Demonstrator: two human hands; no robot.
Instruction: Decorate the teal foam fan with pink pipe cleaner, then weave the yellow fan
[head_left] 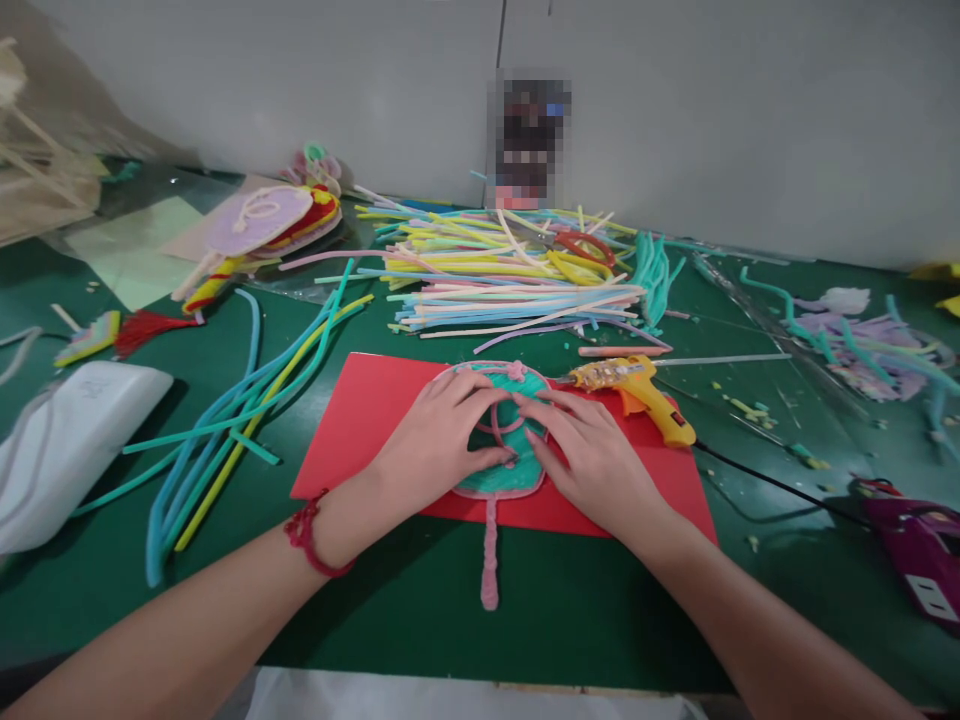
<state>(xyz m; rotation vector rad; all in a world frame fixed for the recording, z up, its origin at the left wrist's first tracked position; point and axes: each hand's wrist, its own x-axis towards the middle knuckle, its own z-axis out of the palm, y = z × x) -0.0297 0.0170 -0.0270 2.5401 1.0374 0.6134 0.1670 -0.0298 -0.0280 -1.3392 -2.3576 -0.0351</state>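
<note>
Both forearms are stretching in from the bottom edge, over the green table [540, 620]. In the upper middle of the frame a big heap of coloured fuzzy sticks [495, 280] is lying. A red sheet [360, 420] is lying at the centre, and a teal fan [496, 482] with a pink rim is resting on it. The left hand [439, 435] and the right hand [592, 455] are lying open on the fan, fingertips pressing a pink loop [501, 436], gripping nothing. A yellow glue gun [637, 390] is lying just right of the fan.
</note>
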